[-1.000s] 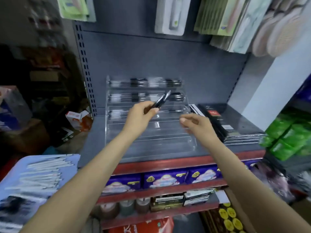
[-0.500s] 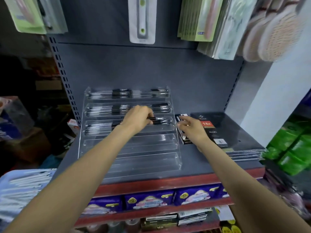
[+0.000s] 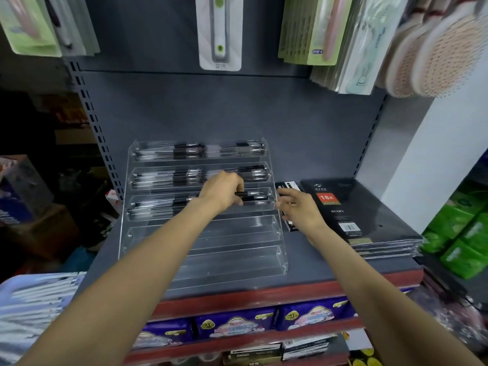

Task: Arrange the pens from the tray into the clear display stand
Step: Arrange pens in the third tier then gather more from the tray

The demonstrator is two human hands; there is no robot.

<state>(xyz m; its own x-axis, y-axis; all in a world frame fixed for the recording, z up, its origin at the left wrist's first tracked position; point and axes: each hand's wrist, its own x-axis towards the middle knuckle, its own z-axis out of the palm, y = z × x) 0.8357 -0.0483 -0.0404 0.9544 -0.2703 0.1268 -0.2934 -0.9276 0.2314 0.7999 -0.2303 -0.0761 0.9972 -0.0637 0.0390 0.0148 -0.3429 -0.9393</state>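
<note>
Black diaries (image 3: pixel 351 207) lay stacked beside the clear display stand (image 3: pixel 203 249) on the shelf (image 3: pixel 317 257). Its three upper tiers held pens; the left hand (image 3: pixel 224 192) pinched a pen (image 3: pixel 250 194) there, while the right hand (image 3: pixel 298 210) hung loosely curled, holding nothing.

Light is dim and cool, brightest on the white wall (image 3: pixel 433 159) at far right and falling to near black in the far left. The clear display stand (image 3: pixel 203 233) carries faint glare along its edges. Wide-angle bending curves the shelf upright (image 3: pixel 89 122) at the left. The hairbrushes (image 3: pixel 427 54) at top right and the tray (image 3: pixel 34 310) at near left are smeared by motion blur.
</note>
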